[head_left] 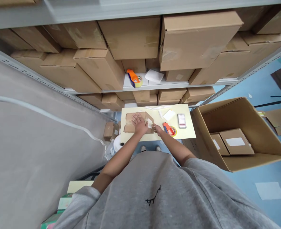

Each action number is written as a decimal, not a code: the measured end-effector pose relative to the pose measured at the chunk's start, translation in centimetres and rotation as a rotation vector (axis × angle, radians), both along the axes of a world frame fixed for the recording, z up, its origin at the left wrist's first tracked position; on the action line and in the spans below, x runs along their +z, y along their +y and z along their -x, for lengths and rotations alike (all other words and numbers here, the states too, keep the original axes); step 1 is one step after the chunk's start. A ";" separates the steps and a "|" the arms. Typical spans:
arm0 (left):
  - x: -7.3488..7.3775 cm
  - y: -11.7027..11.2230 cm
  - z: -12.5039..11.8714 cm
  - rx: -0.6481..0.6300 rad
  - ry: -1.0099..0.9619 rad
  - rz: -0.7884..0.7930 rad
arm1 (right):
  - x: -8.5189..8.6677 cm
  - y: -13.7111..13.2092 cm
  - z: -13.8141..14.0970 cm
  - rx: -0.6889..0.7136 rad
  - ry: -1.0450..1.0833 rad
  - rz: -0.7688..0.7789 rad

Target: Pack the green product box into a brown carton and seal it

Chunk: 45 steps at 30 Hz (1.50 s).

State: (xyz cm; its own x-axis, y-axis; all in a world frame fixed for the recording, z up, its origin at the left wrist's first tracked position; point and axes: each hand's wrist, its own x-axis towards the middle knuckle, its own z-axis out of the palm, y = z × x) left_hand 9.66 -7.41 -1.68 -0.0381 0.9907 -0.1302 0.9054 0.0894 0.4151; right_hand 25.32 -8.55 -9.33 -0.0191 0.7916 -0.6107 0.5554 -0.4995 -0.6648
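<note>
A small brown cardboard box (130, 122) lies on a pale yellow table (188, 133) below me. My left hand (139, 123) rests flat on top of the box with its fingers spread. My right hand (156, 128) is at the box's right side, fingers pinched together by a white label or strip of tape (150, 122); what they hold is too small to make out. An orange tape dispenser (170, 129) sits just right of my right hand.
On the table lie a white paper (169, 114) and a small stack of cards (181, 121). A large open carton (240, 133) with smaller boxes stands at right. Shelves of cardboard boxes (130, 41) rise ahead, holding a second tape dispenser (134, 78).
</note>
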 end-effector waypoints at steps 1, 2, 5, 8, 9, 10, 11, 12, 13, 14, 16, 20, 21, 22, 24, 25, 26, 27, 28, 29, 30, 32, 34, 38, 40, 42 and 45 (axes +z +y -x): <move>0.0 0.0 1.0 -0.016 -0.013 0.009 | 0.1 0.0 0.1 -0.051 0.056 0.055; -0.1 0.1 2.2 -0.030 -0.030 0.021 | 0.2 0.0 0.1 -0.102 0.105 0.107; -0.9 0.3 5.7 -0.036 -0.136 0.079 | 0.5 -0.2 0.4 -0.212 0.123 0.106; -2.4 0.5 8.8 -0.033 -0.306 0.131 | 0.8 -0.4 0.3 -0.293 0.048 0.014; -3.0 0.5 9.5 -0.028 -0.341 0.138 | 0.9 -0.5 0.1 -0.309 0.012 -0.017; -3.5 0.4 10.0 -0.021 -0.364 0.137 | 0.9 -0.6 -0.1 -0.315 -0.026 -0.048; -4.1 0.3 10.2 -0.011 -0.377 0.133 | 0.9 -0.7 -0.4 -0.315 -0.066 -0.082; -4.6 0.2 10.3 -0.001 -0.387 0.128 | 0.9 -0.8 -0.6 -0.312 -0.110 -0.122; -5.0 0.1 10.2 0.007 -0.398 0.121 | 0.8 -0.9 -0.8 -0.304 -0.155 -0.160; -5.4 -0.1 9.9 0.013 -0.417 0.116 | 0.8 -0.9 -0.9 -0.293 -0.198 -0.192; -6.1 -0.2 9.3 0.052 -0.464 0.114 | 0.7 -0.8 -0.8 -0.266 -0.281 -0.250; -7.1 -0.1 8.2 0.232 -0.448 0.150 | 0.7 0.2 0.0 -0.159 -0.430 -0.328; -7.3 0.0 8.1 0.265 -0.408 0.173 | 0.7 0.6 0.2 -0.126 -0.466 -0.330; -7.4 0.1 8.0 0.287 -0.362 0.201 | 0.7 0.9 0.4 -0.098 -0.499 -0.324; -7.4 0.3 7.9 0.321 -0.268 0.253 | 0.6 1.5 0.7 -0.069 -0.543 -0.302; -7.3 0.3 7.8 0.337 -0.230 0.274 | 0.6 1.7 0.8 -0.064 -0.552 -0.291; -7.2 0.4 7.7 0.350 -0.201 0.289 | 0.7 1.8 0.8 -0.063 -0.557 -0.280; -7.1 0.4 7.5 0.361 -0.183 0.295 | 0.7 1.9 0.8 -0.060 -0.559 -0.270; -7.0 0.5 7.3 0.368 -0.172 0.291 | 0.8 2.0 0.8 -0.057 -0.562 -0.265; -6.9 0.5 7.1 0.373 -0.166 0.275 | 0.9 2.0 0.8 -0.053 -0.565 -0.267; -6.8 0.4 6.8 0.375 -0.163 0.250 | 1.0 2.0 0.9 -0.048 -0.567 -0.277; -6.8 0.4 6.1 0.366 -0.149 0.189 | 1.1 2.0 1.0 -0.033 -0.561 -0.303; -7.0 0.4 5.4 0.338 -0.102 0.146 | 1.0 2.0 1.3 -0.020 -0.542 -0.324; -7.1 0.5 4.6 0.281 0.082 0.120 | 0.2 2.1 1.9 -0.064 -0.501 -0.335; -6.8 0.5 4.7 0.250 0.158 0.099 | -0.3 2.2 1.8 -0.099 -0.448 -0.338; -6.3 0.5 4.9 0.200 0.206 0.050 | -0.8 2.3 1.1 -0.126 -0.336 -0.375; -5.1 0.8 4.8 0.090 0.204 -0.035 | -1.3 2.1 -0.9 -0.202 -0.148 -0.477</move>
State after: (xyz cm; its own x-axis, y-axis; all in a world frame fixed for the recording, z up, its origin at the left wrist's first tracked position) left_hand 4.87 -6.63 -6.77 -0.1489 0.9859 -0.0761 0.9599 0.1626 0.2283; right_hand 26.21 -6.46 -10.66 0.2210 0.9609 -0.1670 0.5846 -0.2675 -0.7660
